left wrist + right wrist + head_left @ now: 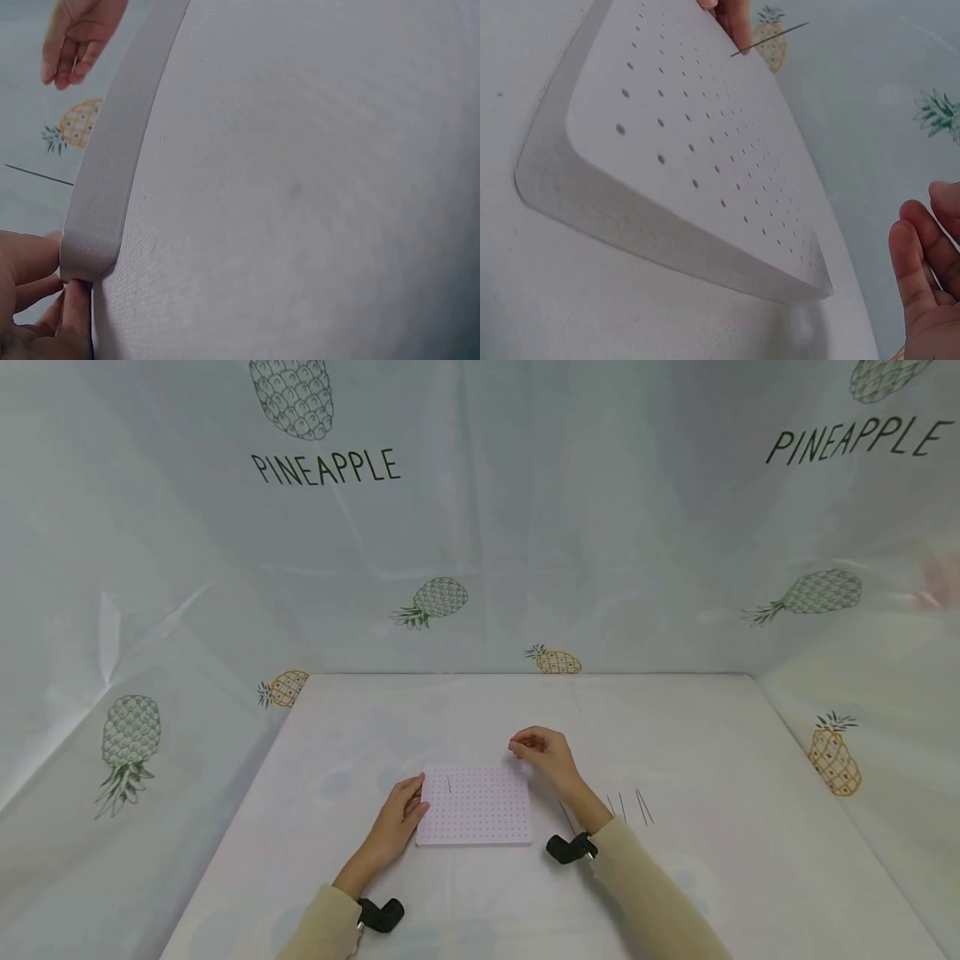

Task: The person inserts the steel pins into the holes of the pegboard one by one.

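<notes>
A white pegboard (474, 807) with rows of small holes lies on the table. My left hand (399, 817) grips its left edge, thumb at the top face and fingers against the side. One thin dark needle (769, 40) stands slanted in the board near the far left. My right hand (542, 755) is raised beyond the board's far right corner, with fingers bent and thumb and index fingertips close together. I cannot tell whether something thin is between those fingertips. In the right wrist view, bent fingers (911, 259) show beside the board.
Several thin dark needles (645, 807) lie on the white table cover (720, 860) to the right of the board, one partly beside my right forearm. Pineapple-printed sheeting (495, 527) rises behind the table and at both sides. A black wrist camera (572, 848) sits on the right wrist.
</notes>
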A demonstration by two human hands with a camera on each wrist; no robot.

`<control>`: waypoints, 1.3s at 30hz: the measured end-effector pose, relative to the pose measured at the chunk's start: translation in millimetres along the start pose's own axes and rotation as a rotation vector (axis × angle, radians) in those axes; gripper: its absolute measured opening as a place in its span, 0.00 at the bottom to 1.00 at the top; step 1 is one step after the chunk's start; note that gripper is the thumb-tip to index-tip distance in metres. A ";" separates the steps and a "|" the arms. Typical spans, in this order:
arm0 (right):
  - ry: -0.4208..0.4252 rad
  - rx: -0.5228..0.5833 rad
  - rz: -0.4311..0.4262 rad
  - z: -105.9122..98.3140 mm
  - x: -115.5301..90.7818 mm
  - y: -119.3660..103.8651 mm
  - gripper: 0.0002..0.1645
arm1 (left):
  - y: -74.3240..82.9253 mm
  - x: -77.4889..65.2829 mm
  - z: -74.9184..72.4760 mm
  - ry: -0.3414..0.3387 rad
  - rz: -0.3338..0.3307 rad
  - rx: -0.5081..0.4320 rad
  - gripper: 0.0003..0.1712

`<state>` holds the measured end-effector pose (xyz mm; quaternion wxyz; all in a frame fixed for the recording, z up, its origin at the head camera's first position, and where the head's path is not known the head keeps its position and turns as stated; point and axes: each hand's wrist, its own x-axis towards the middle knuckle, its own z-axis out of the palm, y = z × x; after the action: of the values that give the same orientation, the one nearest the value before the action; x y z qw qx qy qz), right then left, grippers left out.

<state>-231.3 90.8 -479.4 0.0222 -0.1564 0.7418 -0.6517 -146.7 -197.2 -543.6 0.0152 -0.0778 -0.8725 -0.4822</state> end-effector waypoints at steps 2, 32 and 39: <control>0.011 0.009 -0.004 -4.4 0.0 1.3 0.09 | -0.4 0.3 0.0 -0.001 -0.001 -0.001 0.31; 0.252 -0.104 -0.009 -105.3 -42.0 36.1 0.14 | -1.1 1.3 -1.5 0.001 0.046 0.046 0.31; 0.354 -0.195 0.083 -122.9 -68.0 43.3 0.15 | -0.5 -1.3 -1.1 -0.013 0.035 0.041 0.30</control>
<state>-204.5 230.9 -514.8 -0.0968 -0.0101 0.7997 -0.5925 -145.6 -198.5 -543.5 0.0197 -0.0960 -0.8807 -0.4634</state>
